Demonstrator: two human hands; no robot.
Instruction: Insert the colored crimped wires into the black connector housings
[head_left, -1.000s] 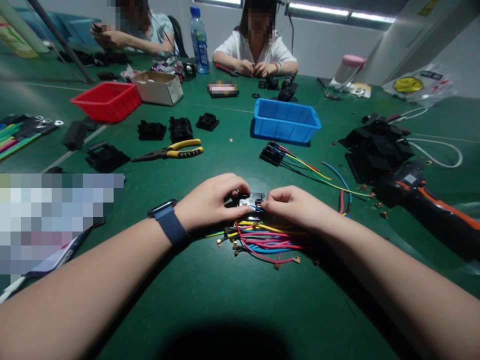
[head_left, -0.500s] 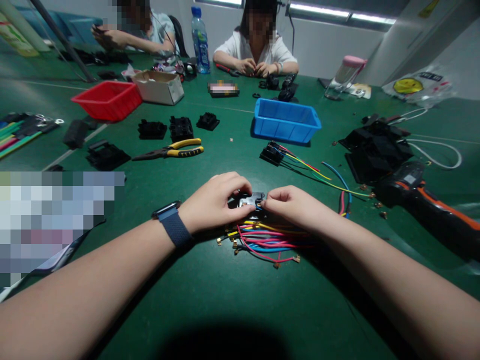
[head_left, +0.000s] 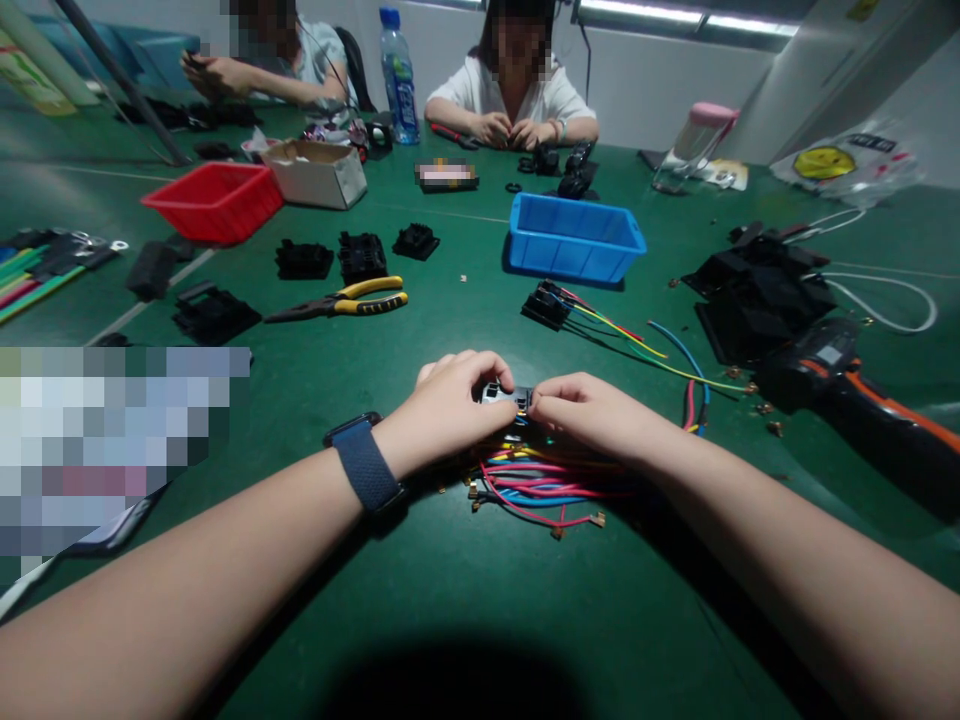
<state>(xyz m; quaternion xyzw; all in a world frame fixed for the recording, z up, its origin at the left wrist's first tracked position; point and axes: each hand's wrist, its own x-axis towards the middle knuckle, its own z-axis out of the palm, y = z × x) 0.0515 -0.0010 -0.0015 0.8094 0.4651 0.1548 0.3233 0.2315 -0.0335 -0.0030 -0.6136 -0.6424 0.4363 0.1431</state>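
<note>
"If the left hand [head_left: 466, 393] had slackened, what might have gone wrong?"

"The small block [head_left: 496, 394] could have twisted, I judged, as the right hand [head_left: 583, 408] met only its edge."

"And the hands?"

"Left thumb and fingers curled partway, gripping the block between both hands; right fingertips were pinched together against its right side, whatever they held hidden."

"Around them?"

"Coloured wires [head_left: 541, 488] lay on the worktop [head_left: 420, 570] just nearer; pliers [head_left: 346, 302] and a blue bin [head_left: 574, 260] sat beyond."

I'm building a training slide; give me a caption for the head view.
Left hand holding a small dark part, right hand at its edge, coloured wires in front.
</note>
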